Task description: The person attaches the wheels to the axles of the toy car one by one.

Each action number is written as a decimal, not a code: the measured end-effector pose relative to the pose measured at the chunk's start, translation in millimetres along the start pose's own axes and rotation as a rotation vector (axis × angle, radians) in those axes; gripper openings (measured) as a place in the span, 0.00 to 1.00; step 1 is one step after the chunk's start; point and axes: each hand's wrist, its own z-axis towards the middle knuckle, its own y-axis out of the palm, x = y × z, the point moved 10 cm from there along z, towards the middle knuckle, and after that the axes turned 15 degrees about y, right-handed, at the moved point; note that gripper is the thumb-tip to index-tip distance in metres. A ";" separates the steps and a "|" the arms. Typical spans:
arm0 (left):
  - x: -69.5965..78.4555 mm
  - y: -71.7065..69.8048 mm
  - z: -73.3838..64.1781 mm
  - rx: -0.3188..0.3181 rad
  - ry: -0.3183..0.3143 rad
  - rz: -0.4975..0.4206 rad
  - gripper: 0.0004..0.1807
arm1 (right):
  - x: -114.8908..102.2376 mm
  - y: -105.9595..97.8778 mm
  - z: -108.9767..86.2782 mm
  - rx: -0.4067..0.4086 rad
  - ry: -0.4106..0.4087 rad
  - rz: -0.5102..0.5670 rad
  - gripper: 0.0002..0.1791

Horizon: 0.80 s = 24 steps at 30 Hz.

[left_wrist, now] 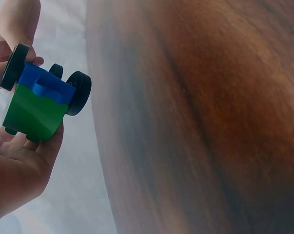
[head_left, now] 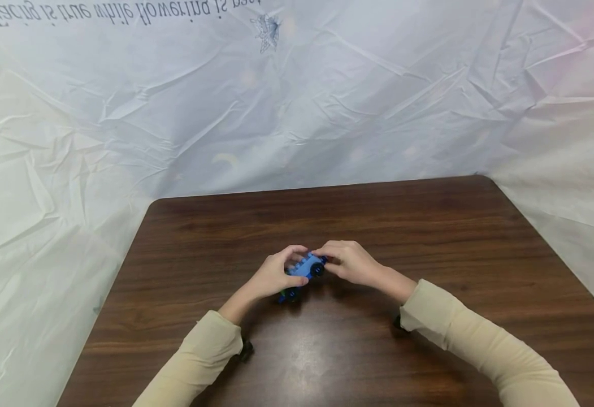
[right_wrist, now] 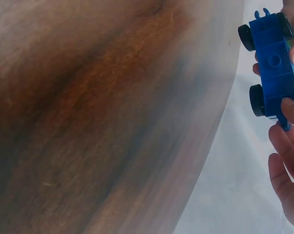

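A toy block car [head_left: 304,268] is held over the table in both hands, tilted in the head view. My left hand [head_left: 270,277] grips it across the sides, the thumb on the near face and the fingers around the far one. With thumb and fingers, my right hand [head_left: 354,264] pinches the car's other end. In the left wrist view a green block [left_wrist: 37,111] sits on the blue wheeled base, below a black wheel [left_wrist: 79,92]. The right wrist view shows the underside of the blue base [right_wrist: 274,73], with a small hook at the right hand's fingertips. Fingers partly hide the blocks on top.
The brown wooden table [head_left: 215,237] has rounded far corners. Behind and beside it hangs a creased white cloth [head_left: 297,113] with printed lettering. Small dark objects show beside the left cuff [head_left: 215,339] and the right cuff [head_left: 431,311].
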 end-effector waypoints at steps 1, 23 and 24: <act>0.0 0.1 0.3 -0.002 -0.001 0.012 0.30 | 0.6 -0.2 -0.4 0.004 0.002 -0.001 0.17; 13.3 6.2 20.2 -0.057 0.140 0.515 0.27 | 34.0 12.1 -5.4 -0.174 0.247 0.117 0.25; 14.7 7.8 21.6 -0.061 0.155 0.530 0.27 | 35.9 11.6 -5.1 -0.171 0.260 0.123 0.25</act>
